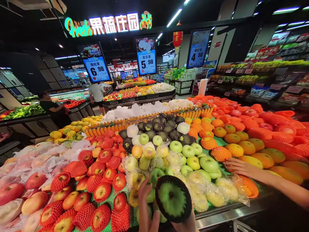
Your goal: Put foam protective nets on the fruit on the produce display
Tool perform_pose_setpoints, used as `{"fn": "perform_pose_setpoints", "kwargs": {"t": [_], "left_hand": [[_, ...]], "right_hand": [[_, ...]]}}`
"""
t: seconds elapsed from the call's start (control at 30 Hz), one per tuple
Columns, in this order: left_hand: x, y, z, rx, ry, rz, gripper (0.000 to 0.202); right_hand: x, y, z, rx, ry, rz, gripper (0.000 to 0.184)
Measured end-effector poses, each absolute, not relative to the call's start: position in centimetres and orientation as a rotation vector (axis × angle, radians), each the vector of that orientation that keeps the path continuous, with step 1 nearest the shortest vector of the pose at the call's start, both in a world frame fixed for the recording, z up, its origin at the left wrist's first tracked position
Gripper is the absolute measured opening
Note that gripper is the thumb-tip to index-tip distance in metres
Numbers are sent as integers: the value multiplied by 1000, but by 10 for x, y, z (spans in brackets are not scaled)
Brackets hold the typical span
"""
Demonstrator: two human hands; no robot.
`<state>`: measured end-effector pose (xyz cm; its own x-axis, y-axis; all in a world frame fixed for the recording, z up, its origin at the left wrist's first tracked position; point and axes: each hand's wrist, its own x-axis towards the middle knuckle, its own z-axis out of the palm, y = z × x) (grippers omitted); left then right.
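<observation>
At the bottom middle, a green apple [172,197] in a black foam net is held up with its stem end toward me. My right hand [187,224] grips it from below, mostly hidden behind the fruit. Just left of it is my left hand [146,207], fingers stretched upward and thumb apart, with nothing visible in it. Behind them lie loose green apples [209,164] and yellow-green fruit in clear bags [195,193]. Red apples [102,190] in red foam nets fill the left side.
Another person's hand [242,167] reaches in from the right, onto netted oranges [220,153]. Dark fruit in black nets [166,124] sits behind the green apples. A metal rail [217,216] edges the stand. Two people [96,93] [54,106] are farther back.
</observation>
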<state>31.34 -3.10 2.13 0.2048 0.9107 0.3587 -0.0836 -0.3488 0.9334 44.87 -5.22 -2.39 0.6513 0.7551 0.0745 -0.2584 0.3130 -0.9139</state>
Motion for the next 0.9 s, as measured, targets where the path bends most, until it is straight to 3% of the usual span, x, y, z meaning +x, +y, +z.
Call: {"fn": "perform_pose_setpoints", "kwargs": {"t": [0.13, 0.23, 0.3, 0.53, 0.73, 0.9], "left_hand": [[323, -36, 18, 1592, 751, 1232, 74], [335, -31, 6, 1477, 697, 1082, 96], [341, -27, -10, 1329, 651, 1035, 99], [348, -22, -84, 612, 670, 964, 83], [350, -20, -83, 407, 699, 971, 84], [358, -26, -81, 269, 663, 1077, 68]], "right_hand": [[460, -51, -34, -878, -363, 998, 61], [467, -55, -46, -947, -475, 961, 61], [466, -58, -50, -1041, -529, 895, 58], [455, -56, -35, -1209, -627, 666, 58], [435, -47, -17, -1280, -659, 493, 51], [433, -47, -19, -1283, -634, 477, 45]]}}
